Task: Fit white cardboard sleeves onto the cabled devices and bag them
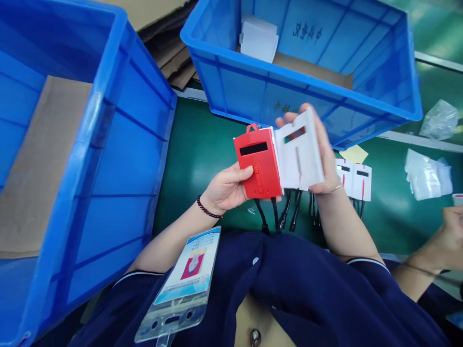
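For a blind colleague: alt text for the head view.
The left hand holds a red device with black cables; the right hand holds a white cover beside it, above a green table. A blue left crate and rear crate stand by; white units lie at right.

L grip (226, 187) & R grip (327, 159) both curled tight, forearms angled inward

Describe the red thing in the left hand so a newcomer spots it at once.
Find the blue crate at the back of the green table. Just before it, the left hand grips the red case, with a black slot and a top loop. The panel beside it and the units on the table are white.
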`<state>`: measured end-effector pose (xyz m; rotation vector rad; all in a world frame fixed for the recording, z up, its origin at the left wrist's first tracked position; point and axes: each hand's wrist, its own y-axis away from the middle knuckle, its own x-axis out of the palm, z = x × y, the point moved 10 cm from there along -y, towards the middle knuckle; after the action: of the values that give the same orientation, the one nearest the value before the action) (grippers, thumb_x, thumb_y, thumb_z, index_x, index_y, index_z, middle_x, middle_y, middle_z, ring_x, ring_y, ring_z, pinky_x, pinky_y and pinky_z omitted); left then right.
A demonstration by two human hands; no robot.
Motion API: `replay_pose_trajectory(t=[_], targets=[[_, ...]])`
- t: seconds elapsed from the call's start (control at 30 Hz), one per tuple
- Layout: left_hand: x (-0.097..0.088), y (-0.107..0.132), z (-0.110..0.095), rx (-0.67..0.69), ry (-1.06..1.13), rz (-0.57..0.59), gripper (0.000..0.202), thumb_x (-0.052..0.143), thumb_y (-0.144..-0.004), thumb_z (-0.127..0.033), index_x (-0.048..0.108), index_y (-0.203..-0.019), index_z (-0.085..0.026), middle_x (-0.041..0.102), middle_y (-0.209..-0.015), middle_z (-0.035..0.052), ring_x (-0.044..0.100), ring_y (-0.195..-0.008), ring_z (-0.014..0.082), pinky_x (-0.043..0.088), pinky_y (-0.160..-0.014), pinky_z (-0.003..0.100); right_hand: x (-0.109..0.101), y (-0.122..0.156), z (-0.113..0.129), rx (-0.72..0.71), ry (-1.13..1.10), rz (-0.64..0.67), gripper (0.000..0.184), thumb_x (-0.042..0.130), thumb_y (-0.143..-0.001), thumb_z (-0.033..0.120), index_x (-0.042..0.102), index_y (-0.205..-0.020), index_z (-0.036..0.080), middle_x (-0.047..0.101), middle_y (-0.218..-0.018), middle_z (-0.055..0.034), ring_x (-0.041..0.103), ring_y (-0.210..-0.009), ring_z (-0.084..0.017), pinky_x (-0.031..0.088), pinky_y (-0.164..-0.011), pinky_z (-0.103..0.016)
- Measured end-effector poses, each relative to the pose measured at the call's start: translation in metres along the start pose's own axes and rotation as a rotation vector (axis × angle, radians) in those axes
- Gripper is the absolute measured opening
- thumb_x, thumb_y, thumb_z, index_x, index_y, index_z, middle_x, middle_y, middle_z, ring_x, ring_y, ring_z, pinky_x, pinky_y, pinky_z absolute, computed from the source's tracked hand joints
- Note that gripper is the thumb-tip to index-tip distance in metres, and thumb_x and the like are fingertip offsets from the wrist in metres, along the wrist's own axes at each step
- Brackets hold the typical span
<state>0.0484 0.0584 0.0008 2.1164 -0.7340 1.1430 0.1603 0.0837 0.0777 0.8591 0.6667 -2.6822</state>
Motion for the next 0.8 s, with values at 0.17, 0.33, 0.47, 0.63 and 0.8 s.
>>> replay_pose_trajectory(t=[0.17,0.33,0.47,0.63,0.8], targets=[[-0.006,-0.012,0.001,-0.005,-0.026,-0.084,0.043,0.046,-0.098,-0.022,0.053,-0.140,-0.018,0.071,-0.123,0.0145,0.068,-0.114,0.0376,0.056,-0.096,0.061,-0.022,-0.004,0.023,-0.083,0.183,0.070,0.115,0.070,-0.078,0.064,-0.001,-0.160,0.028,0.018,-0.160,-0.0162,0.024,-0.151,-0.037,0.043,-0.113,-0.054],[-0.002,-0.023,0.009,-0.014,0.121,-0.183,0.060,0.024,-0.104,-0.054,0.059,-0.137,-0.018,0.073,-0.121,0.0089,0.061,-0.127,0.0299,0.049,-0.111,0.048,0.016,-0.009,0.048,-0.190,0.428,0.216,0.107,0.069,-0.080,0.057,0.009,-0.161,0.020,0.033,-0.155,-0.0179,0.029,-0.146,-0.043,0.033,-0.117,-0.064],[0.000,-0.023,0.010,0.011,0.194,-0.230,0.058,0.025,-0.105,-0.052,0.055,-0.140,-0.016,0.072,-0.124,0.0085,0.057,-0.132,0.0270,0.045,-0.115,0.042,0.032,-0.011,0.044,-0.149,0.456,0.214,0.112,0.069,-0.077,0.060,0.010,-0.161,0.016,0.039,-0.155,-0.0193,0.035,-0.141,-0.044,0.037,-0.111,-0.065],[-0.003,-0.022,0.016,-0.010,0.235,-0.238,0.056,0.027,-0.105,-0.051,0.053,-0.142,-0.018,0.072,-0.124,0.0082,0.061,-0.127,0.0259,0.049,-0.110,0.039,0.032,-0.010,0.036,-0.102,0.495,0.197,0.103,0.066,-0.080,0.062,0.015,-0.159,0.020,0.038,-0.157,-0.0174,0.035,-0.142,-0.044,0.037,-0.110,-0.062],[-0.003,-0.024,0.019,-0.026,0.248,-0.238,0.065,0.026,-0.102,-0.061,0.051,-0.144,-0.019,0.070,-0.126,0.0085,0.061,-0.127,0.0285,0.051,-0.107,0.041,0.034,-0.008,0.031,-0.080,0.468,0.201,0.107,0.071,-0.077,0.063,0.016,-0.159,0.023,0.038,-0.157,-0.0144,0.035,-0.143,-0.043,0.034,-0.112,-0.063]])
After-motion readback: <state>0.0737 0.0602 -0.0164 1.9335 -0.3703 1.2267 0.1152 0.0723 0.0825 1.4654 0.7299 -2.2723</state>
